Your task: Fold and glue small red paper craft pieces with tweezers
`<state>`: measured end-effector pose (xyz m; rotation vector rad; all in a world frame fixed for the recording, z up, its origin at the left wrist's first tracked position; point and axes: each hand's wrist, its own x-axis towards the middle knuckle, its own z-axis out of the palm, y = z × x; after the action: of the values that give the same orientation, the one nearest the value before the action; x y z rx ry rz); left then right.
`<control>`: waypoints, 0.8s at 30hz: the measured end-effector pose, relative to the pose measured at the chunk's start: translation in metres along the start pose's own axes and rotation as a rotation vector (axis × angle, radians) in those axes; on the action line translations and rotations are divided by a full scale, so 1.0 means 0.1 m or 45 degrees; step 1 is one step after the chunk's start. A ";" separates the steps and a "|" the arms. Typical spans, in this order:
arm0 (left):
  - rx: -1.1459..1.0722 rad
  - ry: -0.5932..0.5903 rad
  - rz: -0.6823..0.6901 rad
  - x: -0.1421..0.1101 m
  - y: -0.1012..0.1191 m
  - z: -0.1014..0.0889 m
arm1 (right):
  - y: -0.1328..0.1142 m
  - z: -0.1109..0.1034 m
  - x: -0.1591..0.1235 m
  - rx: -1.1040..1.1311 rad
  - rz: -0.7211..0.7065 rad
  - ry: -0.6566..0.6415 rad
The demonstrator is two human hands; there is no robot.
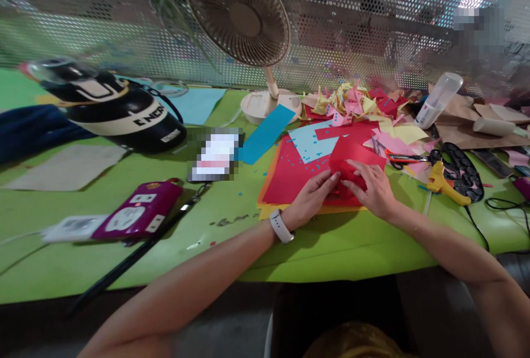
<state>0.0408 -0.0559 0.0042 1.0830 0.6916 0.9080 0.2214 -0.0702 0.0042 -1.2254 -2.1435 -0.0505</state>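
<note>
A folded-looking piece of red paper (351, 151) is between my two hands, raised a little over a stack of coloured sheets. My left hand (310, 198), with a pale watch band at the wrist, pinches its lower left edge. On its right side, my right hand (375, 189) has curved fingers and thumb against the paper. Beneath lie a large red sheet (281, 181) and an orange-yellow sheet (265, 200) showing at the edges. A light blue sheet (304, 145) sits on the stack, scattered with small blue paper bits.
A fan (244, 21) stands behind, beside a heap of paper scraps (351, 101). Scissors (408, 157), a yellow glue gun (447, 184) and a clear bottle (439, 101) are at right. Leftward lie a phone (216, 153), a purple power bank-like box (138, 209) and a black flask (124, 115).
</note>
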 end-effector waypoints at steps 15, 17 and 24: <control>0.020 0.013 0.028 0.01 -0.01 -0.01 | -0.03 0.00 0.00 0.062 0.003 0.041; 0.023 0.015 0.032 0.01 -0.01 -0.01 | -0.04 0.00 0.01 0.070 0.009 0.051; 0.075 0.005 0.053 0.01 -0.02 -0.02 | -0.05 0.00 0.01 0.067 0.003 0.058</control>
<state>0.0400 -0.0539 0.0018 1.1522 0.7051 0.9306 0.2177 -0.0721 0.0063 -1.1854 -2.0912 -0.0210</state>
